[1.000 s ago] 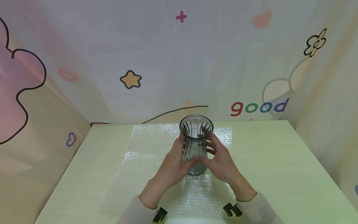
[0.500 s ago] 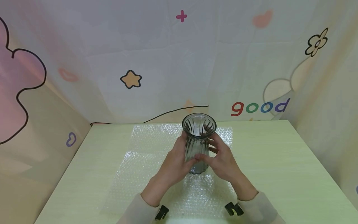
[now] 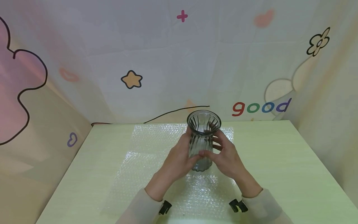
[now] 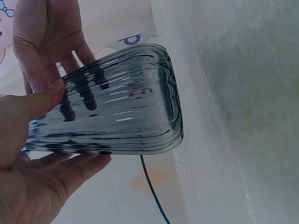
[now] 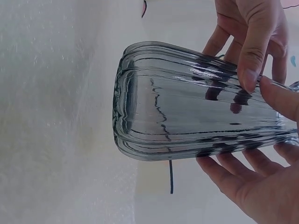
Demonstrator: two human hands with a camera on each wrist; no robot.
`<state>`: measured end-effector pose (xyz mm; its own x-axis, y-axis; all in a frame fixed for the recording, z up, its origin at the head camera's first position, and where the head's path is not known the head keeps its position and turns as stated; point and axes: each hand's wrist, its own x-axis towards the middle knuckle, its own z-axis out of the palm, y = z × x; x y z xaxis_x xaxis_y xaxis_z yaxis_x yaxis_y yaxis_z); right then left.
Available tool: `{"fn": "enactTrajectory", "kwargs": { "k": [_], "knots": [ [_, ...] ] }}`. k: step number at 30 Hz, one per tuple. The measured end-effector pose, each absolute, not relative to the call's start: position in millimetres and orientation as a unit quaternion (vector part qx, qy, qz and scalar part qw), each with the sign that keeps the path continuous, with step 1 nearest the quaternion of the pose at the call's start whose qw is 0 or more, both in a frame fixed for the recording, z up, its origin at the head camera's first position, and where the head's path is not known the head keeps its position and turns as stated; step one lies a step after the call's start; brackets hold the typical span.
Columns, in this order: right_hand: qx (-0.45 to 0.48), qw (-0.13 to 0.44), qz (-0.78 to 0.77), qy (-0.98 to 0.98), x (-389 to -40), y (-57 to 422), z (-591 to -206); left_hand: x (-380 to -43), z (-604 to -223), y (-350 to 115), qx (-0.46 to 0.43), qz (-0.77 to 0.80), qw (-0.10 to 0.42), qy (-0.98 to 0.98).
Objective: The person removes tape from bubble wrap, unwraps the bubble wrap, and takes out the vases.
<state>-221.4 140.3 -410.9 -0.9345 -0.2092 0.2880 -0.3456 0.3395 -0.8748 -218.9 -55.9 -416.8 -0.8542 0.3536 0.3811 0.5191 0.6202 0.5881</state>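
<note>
A smoky grey ribbed glass vase (image 3: 202, 144) with a flared round rim is held upright between both hands. In the head view its left side is gripped by my left hand (image 3: 179, 155), thumb across the front. From the other side my right hand (image 3: 227, 155) grips it, and the two thumb tips meet near the front. Through the glass in the left wrist view, fingers show behind the vase (image 4: 126, 102). The right wrist view shows the base of the vase (image 5: 159, 102) apart from the surface below. Beneath lies a sheet of bubble wrap (image 3: 145, 174).
The bubble wrap covers the middle of a pale green table (image 3: 279, 168). Behind the table hangs a printed curtain (image 3: 156, 102), which also runs along both sides. Black clips (image 3: 238, 205) sit near the sleeve cuffs.
Both hands have shifted slightly right and away with the vase, which also sits a little higher in view. The grip looks the same. The bubble wrap has stayed in place.
</note>
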Motion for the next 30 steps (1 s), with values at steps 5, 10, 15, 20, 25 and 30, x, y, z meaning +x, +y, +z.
{"fn": "enactTrajectory", "kwargs": {
  "k": [5,10,15,20,25,30],
  "knots": [
    [0.168,0.076,0.541,-0.821,-224,149,-409,-225,-414,-48,-0.253,-0.353,0.102,-0.895],
    [0.168,0.089,0.541,-0.820,-226,159,-407,-230,-408,-38,-0.258,-0.345,0.095,-0.897],
    [0.161,0.093,0.542,-0.820,-225,169,-406,-233,-405,-28,-0.268,-0.328,0.092,-0.901],
    [0.155,0.102,0.531,-0.827,-223,178,-404,-235,-405,-18,-0.275,-0.315,0.097,-0.903],
    [0.147,0.117,0.517,-0.835,-221,185,-406,-237,-406,-9,-0.276,-0.310,0.103,-0.904],
    [0.129,0.127,0.508,-0.842,-218,190,-408,-236,-408,-2,-0.269,-0.295,0.117,-0.909]
  ]
}}
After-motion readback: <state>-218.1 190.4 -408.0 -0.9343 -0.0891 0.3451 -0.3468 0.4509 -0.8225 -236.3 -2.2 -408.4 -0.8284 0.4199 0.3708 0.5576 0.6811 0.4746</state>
